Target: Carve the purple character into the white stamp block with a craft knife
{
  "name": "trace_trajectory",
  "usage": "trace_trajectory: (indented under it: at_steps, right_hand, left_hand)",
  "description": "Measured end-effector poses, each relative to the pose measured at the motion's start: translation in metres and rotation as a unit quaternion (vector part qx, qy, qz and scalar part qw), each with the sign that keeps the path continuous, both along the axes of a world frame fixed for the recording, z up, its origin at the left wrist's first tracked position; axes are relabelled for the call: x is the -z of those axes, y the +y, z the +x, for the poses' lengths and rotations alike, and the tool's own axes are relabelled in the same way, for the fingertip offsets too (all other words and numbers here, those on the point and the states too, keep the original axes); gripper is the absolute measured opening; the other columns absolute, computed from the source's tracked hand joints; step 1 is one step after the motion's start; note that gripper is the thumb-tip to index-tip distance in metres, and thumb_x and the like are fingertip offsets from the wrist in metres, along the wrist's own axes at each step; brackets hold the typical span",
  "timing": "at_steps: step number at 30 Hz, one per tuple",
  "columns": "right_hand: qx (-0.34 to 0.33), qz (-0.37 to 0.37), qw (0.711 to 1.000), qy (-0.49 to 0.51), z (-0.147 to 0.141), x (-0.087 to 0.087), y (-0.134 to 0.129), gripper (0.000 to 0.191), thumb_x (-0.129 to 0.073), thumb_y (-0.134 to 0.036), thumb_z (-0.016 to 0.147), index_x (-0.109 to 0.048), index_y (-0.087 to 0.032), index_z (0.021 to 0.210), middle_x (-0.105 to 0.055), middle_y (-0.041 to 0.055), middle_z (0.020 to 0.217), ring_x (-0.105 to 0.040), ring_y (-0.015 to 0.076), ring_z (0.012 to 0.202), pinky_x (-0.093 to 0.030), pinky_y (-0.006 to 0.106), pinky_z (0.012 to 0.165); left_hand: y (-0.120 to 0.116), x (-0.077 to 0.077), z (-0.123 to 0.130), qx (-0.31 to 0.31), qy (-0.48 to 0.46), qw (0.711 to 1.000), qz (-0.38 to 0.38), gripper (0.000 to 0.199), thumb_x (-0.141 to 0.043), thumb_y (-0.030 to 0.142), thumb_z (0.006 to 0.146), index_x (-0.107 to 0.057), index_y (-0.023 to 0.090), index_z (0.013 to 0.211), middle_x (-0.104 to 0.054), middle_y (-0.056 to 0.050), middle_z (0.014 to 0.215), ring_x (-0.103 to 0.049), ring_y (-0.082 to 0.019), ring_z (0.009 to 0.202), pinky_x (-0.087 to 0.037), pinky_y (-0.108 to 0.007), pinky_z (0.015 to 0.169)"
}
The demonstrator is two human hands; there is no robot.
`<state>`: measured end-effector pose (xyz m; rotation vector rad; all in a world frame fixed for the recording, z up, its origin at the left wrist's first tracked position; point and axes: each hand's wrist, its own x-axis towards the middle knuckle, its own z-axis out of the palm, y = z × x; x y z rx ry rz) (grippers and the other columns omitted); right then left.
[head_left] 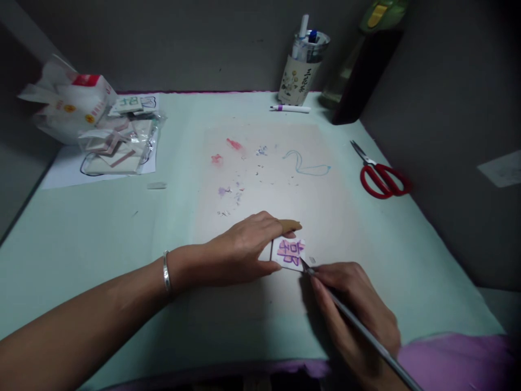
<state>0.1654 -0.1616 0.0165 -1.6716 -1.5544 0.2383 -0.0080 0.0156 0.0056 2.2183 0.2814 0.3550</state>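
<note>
My left hand (pixel 240 247) holds down a small white block (pixel 274 247), thumb on its near edge and fingers on its far side. A tan covering wraps one of its fingers. Purple outlined characters on a pinkish ground mark the block's top; it looks like a rubber carving block. In my right hand (pixel 360 312) is a slim metal craft knife (pixel 376 345), gripped like a pen. Its tip meets the block's right side, by the purple lines. A small pale scrap (pixel 312 260) lies just beyond the tip.
Red-handled scissors (pixel 382 182) lie at right. Behind are a white marker (pixel 291 109), a pen cup (pixel 299 79) and a tall bottle (pixel 350 70). Bagged pale blocks (pixel 118 155) and a tissue pack (pixel 87 103) sit back left. Crumbs and ink marks dot the mat (pixel 260 304).
</note>
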Motion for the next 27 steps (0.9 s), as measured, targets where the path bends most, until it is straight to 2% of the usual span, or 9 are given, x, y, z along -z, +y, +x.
trace_trajectory:
  at_steps: [5,10,17,27]
  right_hand:
    - [0.014,0.062,0.988,-0.141,-0.005,0.018,-0.006,0.017,-0.069,-0.008,0.093,-0.073,-0.021,0.103,-0.077,0.0091,0.091,-0.069,0.0243,0.084,-0.056,0.039,0.075]
    - [0.003,0.046,0.985,-0.168,0.004,0.029,-0.013,0.018,-0.063,-0.013,0.099,-0.073,-0.022,0.111,-0.078,0.0105,0.099,-0.069,0.0270,0.093,-0.056,0.043,0.082]
    - [0.022,0.045,0.981,-0.189,0.001,0.026,-0.013,0.026,-0.064,-0.010,0.098,-0.071,-0.023,0.119,-0.078,0.0102,0.104,-0.068,0.0266,0.096,-0.056,0.043,0.083]
    - [0.049,0.083,0.976,-0.196,-0.007,0.018,-0.004,0.019,-0.071,-0.009,0.095,-0.069,-0.022,0.108,-0.077,0.0089,0.091,-0.067,0.0240,0.086,-0.055,0.041,0.075]
  left_hand:
    - [-0.001,0.002,0.001,-0.006,-0.001,1.000,0.006,0.070,-0.074,0.019,0.090,-0.045,0.021,0.154,-0.068,-0.012,0.132,-0.059,-0.027,0.122,-0.050,-0.041,0.105]
    - [-0.001,0.001,0.002,-0.005,-0.009,1.000,0.011,0.069,-0.075,0.020,0.091,-0.046,0.019,0.153,-0.068,-0.012,0.133,-0.059,-0.026,0.121,-0.050,-0.040,0.105]
    - [-0.002,0.001,0.003,-0.019,0.006,1.000,0.019,0.070,-0.075,0.024,0.091,-0.046,0.021,0.154,-0.069,-0.012,0.131,-0.061,-0.028,0.118,-0.051,-0.043,0.102]
    - [-0.003,0.008,0.005,-0.028,-0.009,1.000,0.007,0.074,-0.076,0.023,0.088,-0.044,0.018,0.154,-0.067,-0.013,0.132,-0.059,-0.028,0.121,-0.050,-0.041,0.107]
